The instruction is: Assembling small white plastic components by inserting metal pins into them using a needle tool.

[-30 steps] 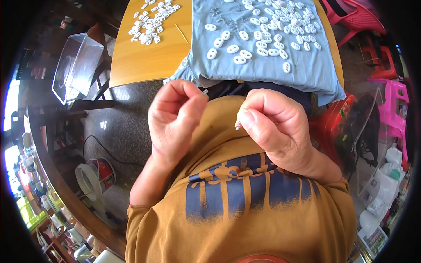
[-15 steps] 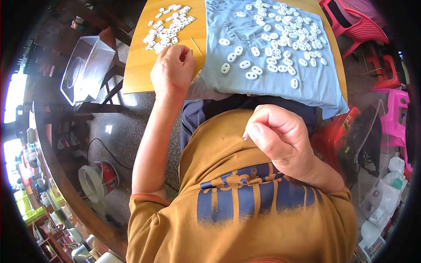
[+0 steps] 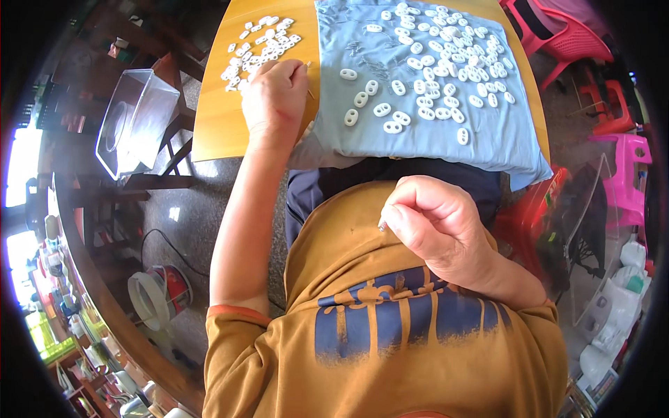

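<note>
My left hand (image 3: 275,97) is closed over the wooden table, next to a pile of small white plastic pieces (image 3: 268,47). What its fingers hold, if anything, is hidden. A thin yellow stick (image 3: 311,90) shows only in part beside that hand. In front of my body, my right hand (image 3: 439,223) is pinched closed on small metal screws (image 3: 382,225), whose tips poke out below the thumb. Many white oval pieces with two holes (image 3: 432,87) lie on a light blue cloth (image 3: 418,146). Thin dark metal bits (image 3: 373,66), too small to name surely, are scattered on it.
The cloth covers the right part of the wooden table (image 3: 209,132). To the left, a clear plastic box (image 3: 143,118) stands on a dark stool. A white bucket (image 3: 148,299) is on the floor. Pink (image 3: 627,167) and red stools stand at the right.
My left hand has moved slightly towards me and now hides more of the yellow stick. My right hand has dropped a little, still pinching the screws.
</note>
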{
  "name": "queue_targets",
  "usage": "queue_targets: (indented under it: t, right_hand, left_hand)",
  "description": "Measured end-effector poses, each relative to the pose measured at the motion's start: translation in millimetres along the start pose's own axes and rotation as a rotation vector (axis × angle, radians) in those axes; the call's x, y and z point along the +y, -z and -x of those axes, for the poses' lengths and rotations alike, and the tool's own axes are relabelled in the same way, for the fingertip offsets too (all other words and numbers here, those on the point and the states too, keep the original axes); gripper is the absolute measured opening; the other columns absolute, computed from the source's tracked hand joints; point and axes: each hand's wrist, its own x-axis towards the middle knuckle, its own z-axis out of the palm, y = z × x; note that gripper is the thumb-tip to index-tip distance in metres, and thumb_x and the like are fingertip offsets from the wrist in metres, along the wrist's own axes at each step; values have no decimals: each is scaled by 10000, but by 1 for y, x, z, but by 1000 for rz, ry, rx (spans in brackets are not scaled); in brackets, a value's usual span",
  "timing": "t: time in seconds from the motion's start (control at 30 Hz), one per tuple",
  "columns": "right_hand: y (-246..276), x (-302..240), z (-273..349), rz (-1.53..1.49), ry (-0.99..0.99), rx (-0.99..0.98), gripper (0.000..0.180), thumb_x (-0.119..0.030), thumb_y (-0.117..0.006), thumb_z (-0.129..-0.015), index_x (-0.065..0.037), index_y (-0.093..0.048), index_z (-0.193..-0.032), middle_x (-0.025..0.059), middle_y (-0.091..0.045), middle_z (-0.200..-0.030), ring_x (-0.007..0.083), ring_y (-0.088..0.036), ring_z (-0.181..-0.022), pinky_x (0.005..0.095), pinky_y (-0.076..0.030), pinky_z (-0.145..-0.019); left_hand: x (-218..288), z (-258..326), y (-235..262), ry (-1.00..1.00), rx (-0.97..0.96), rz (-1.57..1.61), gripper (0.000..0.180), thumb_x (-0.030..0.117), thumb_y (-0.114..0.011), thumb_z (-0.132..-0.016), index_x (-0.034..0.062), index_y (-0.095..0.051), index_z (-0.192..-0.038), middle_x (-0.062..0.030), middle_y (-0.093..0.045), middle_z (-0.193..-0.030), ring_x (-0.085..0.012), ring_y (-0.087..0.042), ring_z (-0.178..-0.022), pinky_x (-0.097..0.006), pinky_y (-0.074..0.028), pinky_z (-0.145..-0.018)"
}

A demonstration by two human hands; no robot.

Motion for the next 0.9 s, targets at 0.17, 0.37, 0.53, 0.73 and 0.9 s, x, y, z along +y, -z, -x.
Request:
queue_targets:
  t: [0.17,0.37,0.53,0.73,0.9]
  right_hand:
    - [0,1,0,17,2,14,116,-57,-548,-875,-2,-544,-774,-31,-486,-665,10,-405,-572,187,-351,-501]
    - [2,5,0,-35,-17,86,117,-78,-560,-885,-2,-559,-796,-57,-462,-652,-6,-380,-580,173,-332,-501]
    - [-2,5,0,18,48,105,100,-75,-577,-880,4,-570,-819,-48,-465,-649,7,-385,-585,183,-336,-507]
    - [-1,6,-1,94,202,131,71,-53,-575,-868,9,-586,-835,21,-530,-677,66,-465,-595,226,-385,-527]
    - [-1,3,0,239,286,126,47,-33,-586,-848,7,-588,-822,60,-542,-676,123,-486,-561,240,-392,-520]
  left_hand:
    - [5,18,21,118,39,186,136,158,-634,-787,27,-659,-814,-106,-623,-776,-208,-580,-654,-300,-462,-622]
    - [66,75,81,450,-217,825,95,51,-628,-823,-29,-612,-873,-15,-580,-726,-48,-492,-640,-195,-418,-578]
    - [79,107,101,14,-311,911,184,12,-710,-713,1,-609,-866,-49,-569,-773,-88,-500,-577,-216,-413,-543]
    - [83,112,89,-133,-232,877,203,-61,-716,-681,27,-604,-826,-44,-559,-748,-80,-485,-540,-196,-375,-465]
    - [89,113,88,-72,-192,870,178,-68,-703,-698,22,-600,-812,-43,-563,-746,-82,-492,-549,-203,-382,-470]
